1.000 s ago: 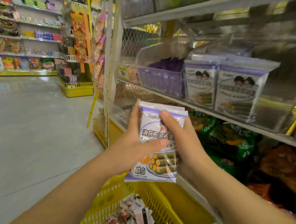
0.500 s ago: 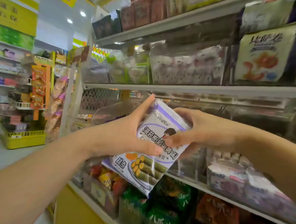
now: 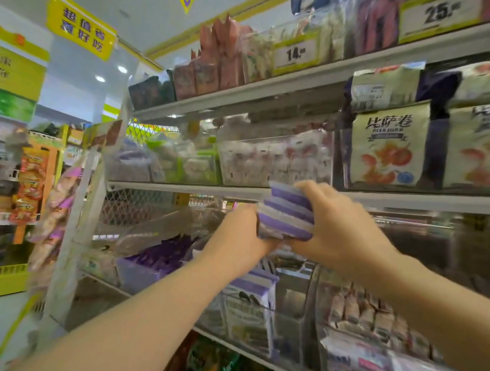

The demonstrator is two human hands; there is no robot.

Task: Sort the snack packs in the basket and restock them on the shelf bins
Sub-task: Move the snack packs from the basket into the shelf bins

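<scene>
In the head view, a stack of snack packs [image 3: 289, 216] is held edge-on between the left hand [image 3: 242, 236] and the right hand [image 3: 338, 228], the right fingers curled over its top; it is carried in front of the shelf [image 3: 180, 187], above a clear bin [image 3: 289, 328] where a matching purple pack [image 3: 252, 306] is stood; the count is lost to blur; if the squeeze is eased, the slick packs could fan out and slip; if lowered off line, the neighbouring bin [image 3: 320, 313] could be entered by mistake.
</scene>
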